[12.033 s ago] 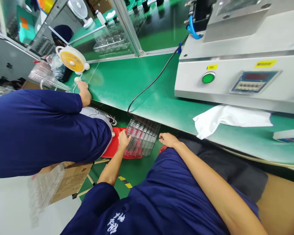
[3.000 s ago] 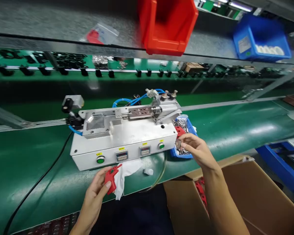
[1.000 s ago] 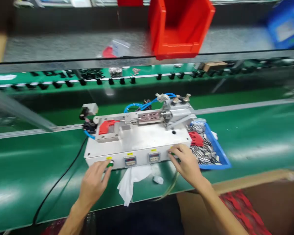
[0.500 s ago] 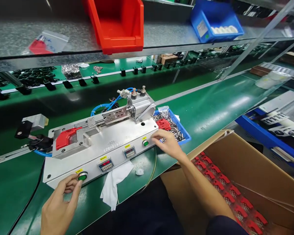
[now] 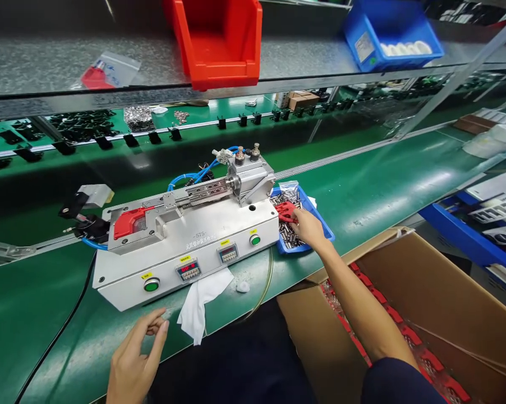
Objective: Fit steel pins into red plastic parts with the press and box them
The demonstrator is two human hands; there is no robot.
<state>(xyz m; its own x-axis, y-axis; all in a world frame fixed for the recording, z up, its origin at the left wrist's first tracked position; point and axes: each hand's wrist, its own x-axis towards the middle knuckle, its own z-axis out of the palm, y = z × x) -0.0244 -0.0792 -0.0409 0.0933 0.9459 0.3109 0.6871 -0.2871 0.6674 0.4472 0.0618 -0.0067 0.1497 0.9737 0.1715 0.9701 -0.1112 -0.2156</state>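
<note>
My right hand (image 5: 308,227) reaches over a blue bin (image 5: 326,231) of small metal pins (image 5: 290,235) and pinches the near end of a red plastic part (image 5: 285,211) lying on them. My left hand (image 5: 136,359) hovers in front of the bench machine (image 5: 213,224), fingers loosely curved and apart, nothing in them. Another red plastic part (image 5: 129,223) sits in the fixture at the machine's left end, with a thin rod from the cylinder side meeting it. On the front panel are a left green button (image 5: 151,285) and a right green button (image 5: 255,240).
Below right stands a cardboard box (image 5: 459,292) with rows of red parts (image 5: 408,335). A white cloth (image 5: 202,303) hangs over the bench edge. Above are a shelf with a red bin (image 5: 223,70) and a blue bin of white pieces (image 5: 364,50). A black cable (image 5: 70,317) runs left.
Both hands have left the green buttons. My right hand has moved right onto the red part in the bin; my left hand has drawn back toward me. The camera view has shifted slightly.
</note>
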